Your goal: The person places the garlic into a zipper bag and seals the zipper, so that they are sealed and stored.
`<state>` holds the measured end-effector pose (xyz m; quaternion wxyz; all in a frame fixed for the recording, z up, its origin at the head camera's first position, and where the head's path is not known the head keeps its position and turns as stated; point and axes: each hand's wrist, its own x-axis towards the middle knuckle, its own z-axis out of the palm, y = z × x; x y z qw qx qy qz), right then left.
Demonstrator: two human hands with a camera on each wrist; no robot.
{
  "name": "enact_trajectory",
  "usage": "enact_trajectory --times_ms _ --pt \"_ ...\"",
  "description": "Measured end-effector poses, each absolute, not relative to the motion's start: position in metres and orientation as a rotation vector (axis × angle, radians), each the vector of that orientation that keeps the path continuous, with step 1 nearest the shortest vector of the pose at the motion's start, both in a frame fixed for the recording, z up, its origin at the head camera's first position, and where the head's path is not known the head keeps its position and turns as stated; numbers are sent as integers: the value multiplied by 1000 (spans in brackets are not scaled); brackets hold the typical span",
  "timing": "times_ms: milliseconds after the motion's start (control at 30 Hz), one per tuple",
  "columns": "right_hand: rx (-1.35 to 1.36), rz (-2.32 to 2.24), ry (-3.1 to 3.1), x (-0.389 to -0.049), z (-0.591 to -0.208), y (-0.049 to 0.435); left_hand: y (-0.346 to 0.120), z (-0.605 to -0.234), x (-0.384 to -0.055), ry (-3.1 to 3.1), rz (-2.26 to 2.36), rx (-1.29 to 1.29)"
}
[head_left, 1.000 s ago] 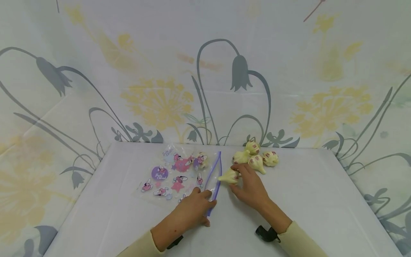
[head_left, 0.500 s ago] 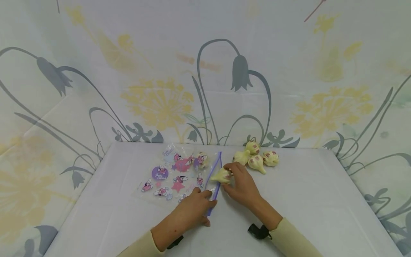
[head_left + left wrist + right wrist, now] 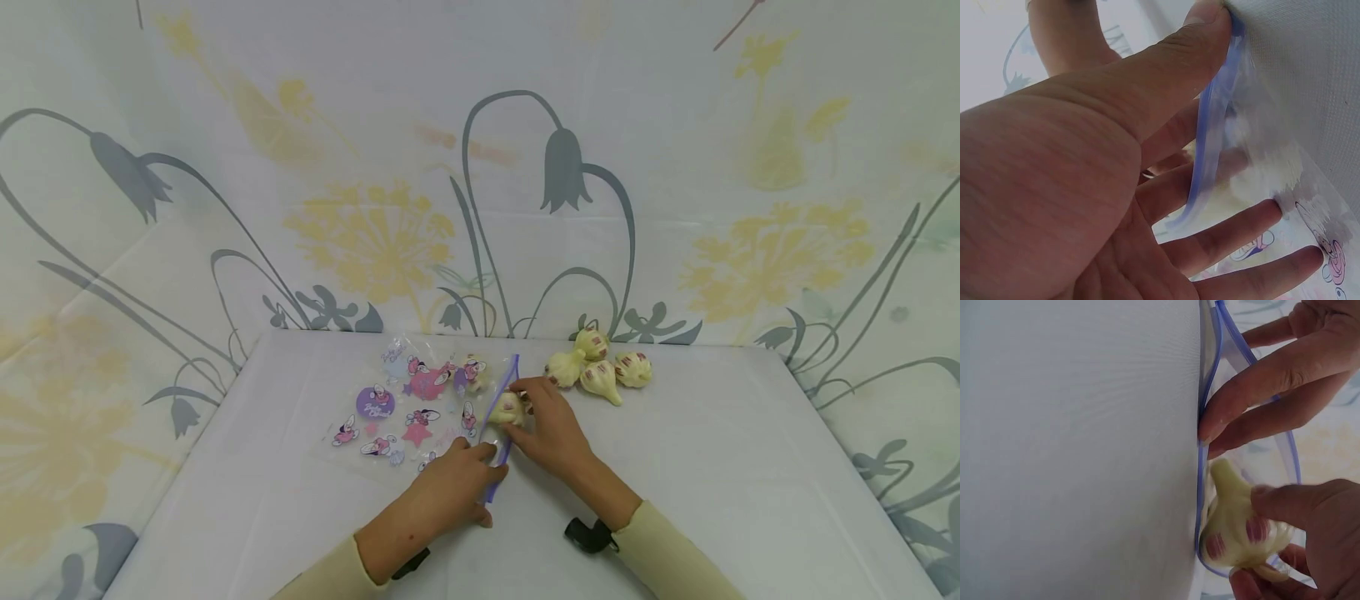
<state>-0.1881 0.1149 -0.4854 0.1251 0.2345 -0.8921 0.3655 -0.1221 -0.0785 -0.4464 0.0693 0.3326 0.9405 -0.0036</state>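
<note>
A clear zip bag with pink and purple cartoon prints lies flat, its purple zip strip facing right and its mouth parted. My left hand holds the mouth's near part; in the left wrist view the thumb lies on the strip and the fingers spread along the plastic. My right hand grips a pale garlic bulb with reddish patches between thumb and fingers. The bulb sits at the mouth, stem pointing toward the left hand's fingers in the right wrist view. Another garlic bulb shows through the bag's far part.
Several loose garlic bulbs lie together right of the bag, toward the table's back edge. The white table meets a flower-patterned cloth backdrop at the back and sides. A black wrist device hangs below the right wrist.
My right hand has moved left with the garlic bulb, from beside the zip strip into the bag's mouth. The left hand and the bag have hardly moved.
</note>
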Motion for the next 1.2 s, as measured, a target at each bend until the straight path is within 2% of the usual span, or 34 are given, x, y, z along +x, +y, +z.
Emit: enact_trajectory --times_ms 633,1200 --pt "636 1375 -2587 -196 -493 98 -77 -448 -123 2824 -32 993" --pt "667 1411 -2579 -204 -492 84 -80 -445 -120 2864 -88 1065"
